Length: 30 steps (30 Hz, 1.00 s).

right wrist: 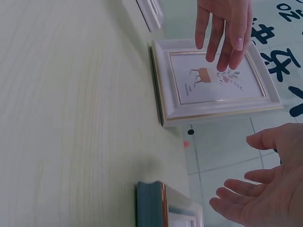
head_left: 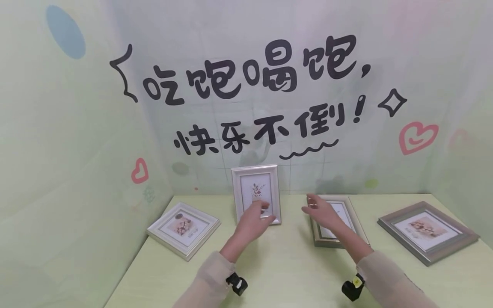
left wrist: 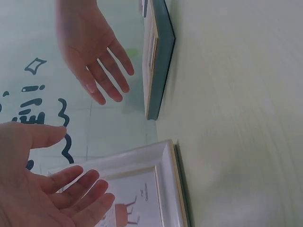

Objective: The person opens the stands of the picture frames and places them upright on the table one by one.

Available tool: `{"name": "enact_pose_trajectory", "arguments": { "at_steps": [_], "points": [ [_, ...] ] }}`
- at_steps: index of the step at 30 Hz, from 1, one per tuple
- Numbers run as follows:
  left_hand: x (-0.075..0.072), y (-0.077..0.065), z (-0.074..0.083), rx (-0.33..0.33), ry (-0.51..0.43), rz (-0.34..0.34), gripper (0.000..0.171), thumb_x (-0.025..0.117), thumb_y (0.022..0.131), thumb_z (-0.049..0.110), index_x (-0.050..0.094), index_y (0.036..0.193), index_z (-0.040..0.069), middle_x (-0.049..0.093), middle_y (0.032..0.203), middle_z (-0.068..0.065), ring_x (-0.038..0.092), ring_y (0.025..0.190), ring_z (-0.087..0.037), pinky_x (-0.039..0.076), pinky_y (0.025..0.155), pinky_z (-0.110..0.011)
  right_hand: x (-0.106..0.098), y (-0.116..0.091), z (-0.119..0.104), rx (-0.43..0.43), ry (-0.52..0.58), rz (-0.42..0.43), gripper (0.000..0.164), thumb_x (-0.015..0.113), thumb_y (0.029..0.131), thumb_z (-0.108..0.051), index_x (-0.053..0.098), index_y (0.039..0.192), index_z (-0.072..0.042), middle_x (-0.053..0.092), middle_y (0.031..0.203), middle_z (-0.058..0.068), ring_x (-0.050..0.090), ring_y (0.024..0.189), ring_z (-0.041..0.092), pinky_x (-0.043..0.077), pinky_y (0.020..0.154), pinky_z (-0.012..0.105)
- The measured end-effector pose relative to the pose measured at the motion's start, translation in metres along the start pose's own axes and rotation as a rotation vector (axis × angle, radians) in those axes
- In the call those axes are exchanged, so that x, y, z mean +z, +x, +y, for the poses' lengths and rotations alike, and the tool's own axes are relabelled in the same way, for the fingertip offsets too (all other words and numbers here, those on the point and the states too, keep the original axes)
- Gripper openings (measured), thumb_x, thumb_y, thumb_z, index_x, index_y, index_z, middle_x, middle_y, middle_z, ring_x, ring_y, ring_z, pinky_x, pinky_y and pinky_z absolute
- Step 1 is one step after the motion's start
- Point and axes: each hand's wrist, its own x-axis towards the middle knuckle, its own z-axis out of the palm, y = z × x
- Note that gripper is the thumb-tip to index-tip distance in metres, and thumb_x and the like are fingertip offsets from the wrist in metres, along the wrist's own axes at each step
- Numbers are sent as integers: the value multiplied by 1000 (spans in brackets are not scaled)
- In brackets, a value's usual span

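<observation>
A white picture frame (head_left: 236, 188) with a floral print stands upright near the back wall. In front of it is my left hand (head_left: 250, 222), fingers spread and relaxed, holding nothing. My right hand (head_left: 323, 211) hovers over a champagne-coloured frame (head_left: 356, 214) that lies face up to the right, partly hidden by that hand and forearm. In the left wrist view both palms show bare, with the white frame's corner (left wrist: 173, 175) below the left fingers. The right wrist view shows my right hand (right wrist: 265, 179) with its fingers loosely extended, apart from both frames.
At the left of the pale table (head_left: 285, 273) lies a white frame (head_left: 158, 233) with a floral print. A grey-brown frame (head_left: 439, 256) lies at the right. The back wall (head_left: 208, 175) carries large black writing, and a side wall (head_left: 57, 171) closes off the left.
</observation>
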Motion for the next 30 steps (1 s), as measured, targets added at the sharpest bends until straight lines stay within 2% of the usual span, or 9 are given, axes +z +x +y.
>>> {"name": "enact_pose_trajectory", "arguments": {
  "at_steps": [3, 7, 10, 14, 19, 23, 26, 30],
  "points": [
    [12, 3, 8, 16, -25, -53, 48, 65, 94, 26, 55, 133, 1, 62, 133, -17, 60, 121, -34, 51, 99, -49, -11, -4, 10, -15, -33, 15, 61, 55, 100, -21, 33, 148, 9, 46, 143, 35, 47, 132, 51, 47, 104, 56],
    [31, 8, 15, 31, -30, -108, 46, 65, 94, 28, 57, 132, 3, 62, 134, -14, 60, 121, -32, 51, 100, -46, -24, -13, 23, -9, -26, 11, 61, 54, 100, -19, 31, 147, 12, 44, 143, 38, 43, 133, 54, 51, 100, 56],
    [47, 12, 18, 31, -27, -146, 46, 63, 95, 29, 57, 133, 5, 62, 135, -12, 61, 122, -30, 52, 100, -43, -35, -22, 35, 6, -44, 16, 62, 55, 100, -19, 30, 147, 13, 43, 143, 39, 42, 133, 55, 49, 101, 59],
    [66, 17, 21, 22, -48, -191, 46, 63, 96, 29, 57, 134, 4, 63, 135, -12, 62, 122, -29, 53, 99, -39, -48, -30, 51, 12, -121, 55, 62, 57, 98, -20, 33, 144, 15, 47, 138, 40, 47, 129, 55, 43, 104, 62],
    [88, 21, 27, -28, -120, -224, 48, 65, 94, 25, 57, 135, 2, 62, 137, -14, 62, 122, -30, 54, 98, -38, -60, -39, 72, 39, -178, 82, 61, 57, 98, -20, 34, 142, 16, 47, 137, 41, 47, 127, 56, 45, 102, 62],
    [106, 21, 29, -98, -143, -230, 53, 67, 92, 25, 54, 138, 1, 62, 136, -17, 61, 124, -32, 53, 100, -41, -66, -47, 87, 39, -177, 68, 63, 58, 97, -19, 33, 140, 20, 45, 136, 44, 47, 125, 58, 46, 100, 62],
    [117, 21, 31, -111, -160, -237, 51, 68, 91, 23, 56, 135, 0, 66, 128, -18, 64, 117, -30, 55, 96, -38, -70, -51, 98, 46, -192, 54, 66, 60, 96, -18, 32, 137, 25, 45, 133, 46, 50, 122, 59, 49, 97, 61],
    [125, 21, 33, -78, -233, -249, 40, 70, 90, 15, 62, 126, -1, 71, 115, -16, 70, 100, -21, 56, 82, -25, -75, -54, 109, 55, -265, 37, 64, 63, 93, -20, 40, 129, 28, 55, 122, 44, 54, 114, 58, 50, 92, 60]
  ]
}}
